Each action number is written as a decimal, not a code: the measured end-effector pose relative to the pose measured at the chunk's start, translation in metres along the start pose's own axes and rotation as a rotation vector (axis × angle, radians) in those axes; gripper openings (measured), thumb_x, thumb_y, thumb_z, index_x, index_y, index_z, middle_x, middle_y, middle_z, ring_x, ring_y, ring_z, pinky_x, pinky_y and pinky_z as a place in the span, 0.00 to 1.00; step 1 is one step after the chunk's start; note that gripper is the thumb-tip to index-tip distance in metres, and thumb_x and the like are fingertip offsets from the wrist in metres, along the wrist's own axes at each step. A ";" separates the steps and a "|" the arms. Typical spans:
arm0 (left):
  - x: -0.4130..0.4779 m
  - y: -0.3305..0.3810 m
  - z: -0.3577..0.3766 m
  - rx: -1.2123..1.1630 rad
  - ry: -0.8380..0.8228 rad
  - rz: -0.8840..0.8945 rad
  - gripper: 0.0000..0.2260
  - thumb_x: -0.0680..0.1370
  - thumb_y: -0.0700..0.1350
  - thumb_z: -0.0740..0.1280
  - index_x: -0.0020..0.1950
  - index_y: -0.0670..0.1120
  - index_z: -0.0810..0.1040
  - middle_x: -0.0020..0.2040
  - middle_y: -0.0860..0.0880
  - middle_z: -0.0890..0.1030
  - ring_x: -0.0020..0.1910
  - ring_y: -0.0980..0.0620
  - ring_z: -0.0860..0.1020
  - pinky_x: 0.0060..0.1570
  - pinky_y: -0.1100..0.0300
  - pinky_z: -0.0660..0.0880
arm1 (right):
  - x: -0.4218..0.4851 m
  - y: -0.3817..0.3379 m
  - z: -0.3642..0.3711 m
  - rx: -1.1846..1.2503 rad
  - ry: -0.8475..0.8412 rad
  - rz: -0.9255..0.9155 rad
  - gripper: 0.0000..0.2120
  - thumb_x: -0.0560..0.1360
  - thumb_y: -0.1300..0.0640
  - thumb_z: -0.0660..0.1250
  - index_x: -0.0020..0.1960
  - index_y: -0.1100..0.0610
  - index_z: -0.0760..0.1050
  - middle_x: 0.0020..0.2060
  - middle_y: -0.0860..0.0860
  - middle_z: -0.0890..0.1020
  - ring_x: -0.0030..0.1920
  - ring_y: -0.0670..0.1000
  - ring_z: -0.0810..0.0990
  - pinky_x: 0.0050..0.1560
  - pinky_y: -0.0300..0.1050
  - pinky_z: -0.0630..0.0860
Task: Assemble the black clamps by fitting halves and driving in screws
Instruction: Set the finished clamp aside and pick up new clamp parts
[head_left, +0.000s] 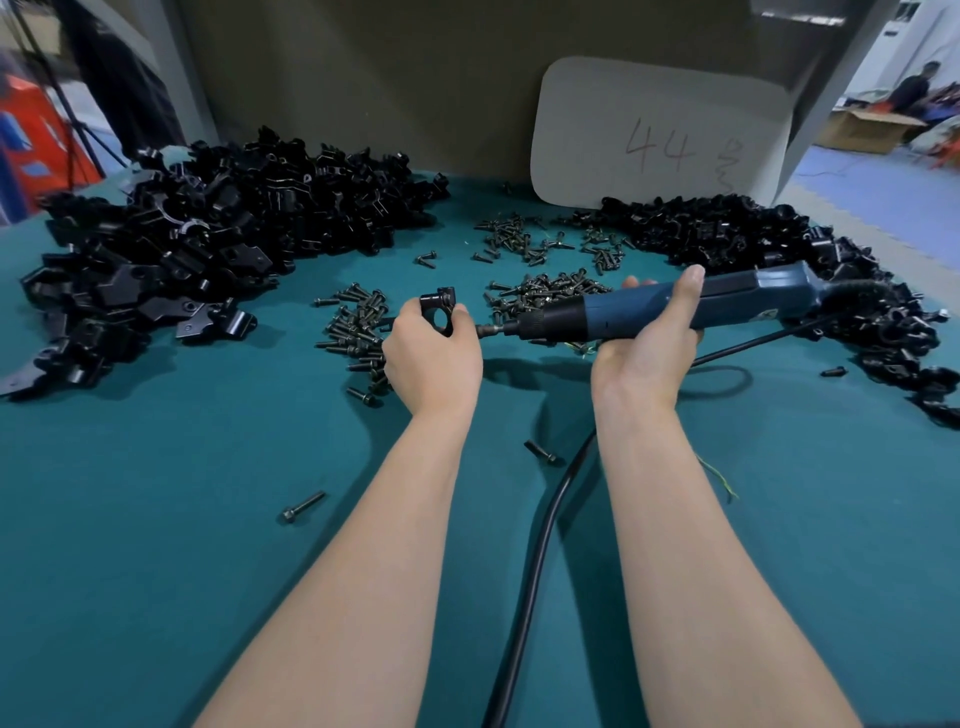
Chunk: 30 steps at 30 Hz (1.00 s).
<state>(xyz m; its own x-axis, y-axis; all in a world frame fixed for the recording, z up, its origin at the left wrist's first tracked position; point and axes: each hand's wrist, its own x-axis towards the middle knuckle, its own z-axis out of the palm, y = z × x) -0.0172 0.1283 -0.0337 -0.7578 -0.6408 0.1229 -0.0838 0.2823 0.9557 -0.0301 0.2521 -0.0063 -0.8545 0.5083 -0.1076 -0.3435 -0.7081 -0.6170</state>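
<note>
My left hand (434, 358) grips a small black clamp (440, 307) just above the green table, its round opening facing me. My right hand (652, 338) is wrapped around a blue electric screwdriver (675, 306) held nearly level. The driver's bit (491, 329) points left and meets the right side of the clamp, beside my left thumb. Loose dark screws (358, 332) lie in a heap right behind my left hand, and more screws (550, 288) lie behind the driver's nose.
A big pile of black clamp halves (197, 244) fills the far left of the green table (208, 519); another pile (779, 244) curves along the far right. The driver's black cable (540, 525) runs between my forearms. Single screws (304, 506) lie near me. A grey card marked 44 (660, 140) stands behind.
</note>
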 end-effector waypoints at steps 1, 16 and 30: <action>0.000 0.000 -0.001 0.003 0.005 0.004 0.09 0.79 0.49 0.66 0.50 0.44 0.78 0.34 0.54 0.75 0.31 0.54 0.72 0.38 0.59 0.69 | 0.000 0.000 0.000 0.004 -0.004 0.000 0.19 0.79 0.49 0.63 0.66 0.56 0.63 0.49 0.53 0.77 0.47 0.48 0.80 0.43 0.40 0.78; 0.001 -0.001 0.000 0.027 0.054 0.007 0.08 0.79 0.48 0.65 0.50 0.44 0.77 0.32 0.58 0.70 0.30 0.60 0.69 0.39 0.61 0.64 | -0.002 0.006 0.002 0.038 -0.057 0.020 0.18 0.80 0.49 0.62 0.66 0.53 0.62 0.53 0.53 0.75 0.49 0.50 0.80 0.41 0.39 0.78; -0.002 0.002 -0.001 -0.002 0.067 0.052 0.10 0.79 0.48 0.65 0.56 0.43 0.78 0.42 0.52 0.77 0.40 0.52 0.73 0.43 0.61 0.66 | -0.003 0.007 0.003 0.059 -0.038 0.021 0.17 0.80 0.49 0.62 0.64 0.52 0.63 0.52 0.52 0.76 0.47 0.49 0.80 0.40 0.38 0.78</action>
<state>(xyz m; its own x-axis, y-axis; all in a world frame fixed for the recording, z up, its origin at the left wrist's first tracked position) -0.0155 0.1292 -0.0314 -0.7158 -0.6719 0.1902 -0.0440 0.3153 0.9480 -0.0312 0.2445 -0.0075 -0.8758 0.4743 -0.0896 -0.3463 -0.7467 -0.5679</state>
